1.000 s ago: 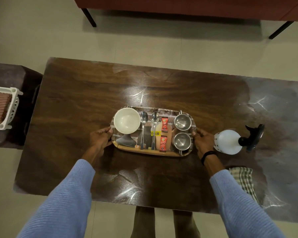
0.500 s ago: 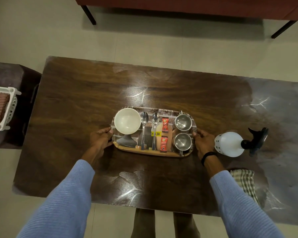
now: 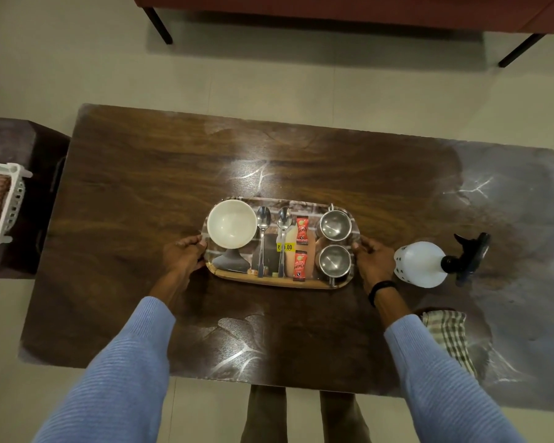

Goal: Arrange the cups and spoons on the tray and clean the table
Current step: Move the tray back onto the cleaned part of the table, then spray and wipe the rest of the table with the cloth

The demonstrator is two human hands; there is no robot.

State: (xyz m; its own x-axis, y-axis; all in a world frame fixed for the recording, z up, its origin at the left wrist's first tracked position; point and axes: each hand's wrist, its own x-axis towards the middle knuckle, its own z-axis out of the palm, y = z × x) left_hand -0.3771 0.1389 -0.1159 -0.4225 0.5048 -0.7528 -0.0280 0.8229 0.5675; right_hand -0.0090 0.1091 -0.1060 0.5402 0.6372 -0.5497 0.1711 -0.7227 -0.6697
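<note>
**Both hands on the ends of the loaded tray**

Your left hand (image 3: pixel 186 257) grips the left end of the tray (image 3: pixel 271 282), fingers curled over its rim; your right hand (image 3: pixel 372 262) clasps the right end the same way. The tray sits near the middle of the wooden table (image 3: pixel 141 193). On it, from left to right: a white bowl (image 3: pixel 232 224), two spoons (image 3: pixel 262 238) lying side by side with bowls pointing far, two red sachets (image 3: pixel 301 230), and two steel cups (image 3: pixel 334 225), one far and one near. Just right of your right hand a white spray bottle (image 3: pixel 421 265) lies on its side. A checked cloth (image 3: pixel 450 335) rests at the near right, partly under your sleeve.
</note>
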